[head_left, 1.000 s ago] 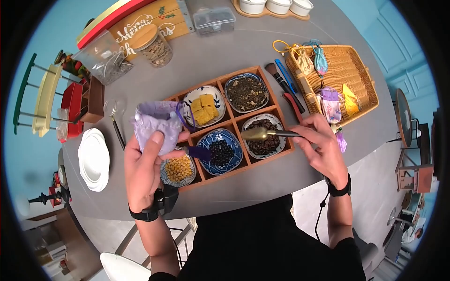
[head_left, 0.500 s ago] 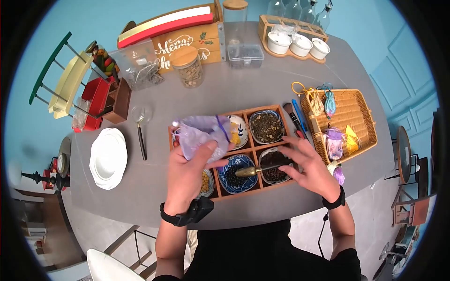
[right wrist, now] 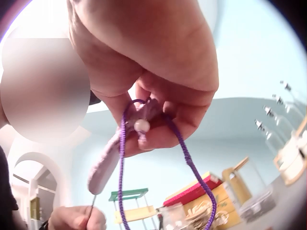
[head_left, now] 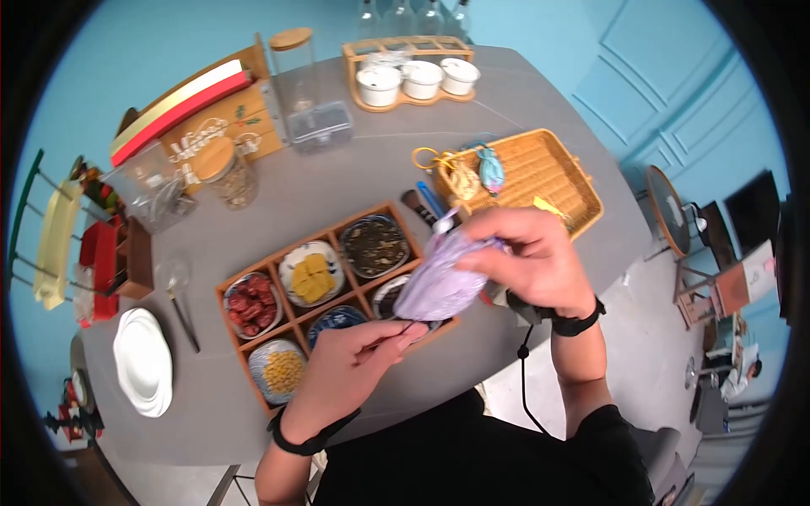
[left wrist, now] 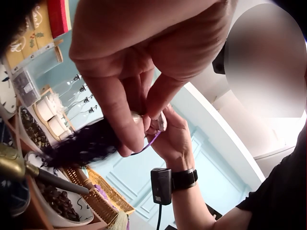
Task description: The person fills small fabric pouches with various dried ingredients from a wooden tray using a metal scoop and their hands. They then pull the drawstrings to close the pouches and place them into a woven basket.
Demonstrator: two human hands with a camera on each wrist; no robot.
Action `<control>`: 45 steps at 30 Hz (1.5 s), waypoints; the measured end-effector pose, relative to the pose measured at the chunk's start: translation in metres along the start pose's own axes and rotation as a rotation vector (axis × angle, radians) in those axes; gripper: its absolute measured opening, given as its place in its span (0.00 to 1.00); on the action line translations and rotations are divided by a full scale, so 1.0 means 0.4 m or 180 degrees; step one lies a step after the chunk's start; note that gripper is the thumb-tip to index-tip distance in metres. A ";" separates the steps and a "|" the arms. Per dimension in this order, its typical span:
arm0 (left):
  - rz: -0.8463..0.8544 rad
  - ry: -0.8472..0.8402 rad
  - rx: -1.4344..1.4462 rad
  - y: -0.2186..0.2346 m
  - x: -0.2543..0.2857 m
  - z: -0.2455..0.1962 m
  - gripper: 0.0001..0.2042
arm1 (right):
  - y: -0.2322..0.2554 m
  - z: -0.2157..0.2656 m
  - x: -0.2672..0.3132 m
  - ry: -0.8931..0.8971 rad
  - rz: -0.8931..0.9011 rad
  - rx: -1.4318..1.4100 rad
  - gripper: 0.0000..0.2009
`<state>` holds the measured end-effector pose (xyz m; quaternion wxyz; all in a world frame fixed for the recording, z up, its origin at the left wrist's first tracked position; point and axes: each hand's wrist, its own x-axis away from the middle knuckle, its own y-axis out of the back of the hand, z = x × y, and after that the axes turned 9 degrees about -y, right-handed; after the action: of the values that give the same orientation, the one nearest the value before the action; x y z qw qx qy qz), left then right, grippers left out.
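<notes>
A lilac drawstring pouch (head_left: 443, 282) hangs tilted between the hands, above the front right of a divided wooden box (head_left: 299, 319). My right hand (head_left: 540, 261) pinches its gathered mouth; the purple drawstring (right wrist: 187, 160) with a white bead loops down from there. Lower left, my left hand (head_left: 354, 363) pinches a thin cord at the pouch's bottom end, and a dark purple tassel (left wrist: 86, 146) shows below these fingers. The brass scoop (left wrist: 14, 163) lies over the box's bowls, its dark handle across the bowl of dark brown pieces (left wrist: 57, 201).
Bowls in the box hold red dates (head_left: 251, 304), yellow cubes (head_left: 312, 278), dried leaves (head_left: 375, 246) and yellow kernels (head_left: 283, 371). A wicker basket (head_left: 582, 181) with small pouches stands right, a brush (head_left: 415, 205) beside it. White dishes (head_left: 143, 363) and a strainer (head_left: 184, 320) lie left.
My right hand has let go of the scoop and taken the pouch's mouth, now drawn together. My left hand has moved from the pouch's body to its lower cord. The head view has turned.
</notes>
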<state>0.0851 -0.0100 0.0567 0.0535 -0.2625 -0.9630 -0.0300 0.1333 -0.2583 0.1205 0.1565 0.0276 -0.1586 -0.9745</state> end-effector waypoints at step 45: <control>-0.0996 -0.0161 -0.0326 0.061 0.164 0.065 0.18 | 0.381 -0.293 -0.237 -0.1605 -0.0958 0.1211 0.13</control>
<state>0.0392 0.0461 0.0393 0.0104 -0.1124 -0.9903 -0.0804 0.2807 -0.4009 0.0579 -0.0409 -0.1622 -0.3652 -0.9158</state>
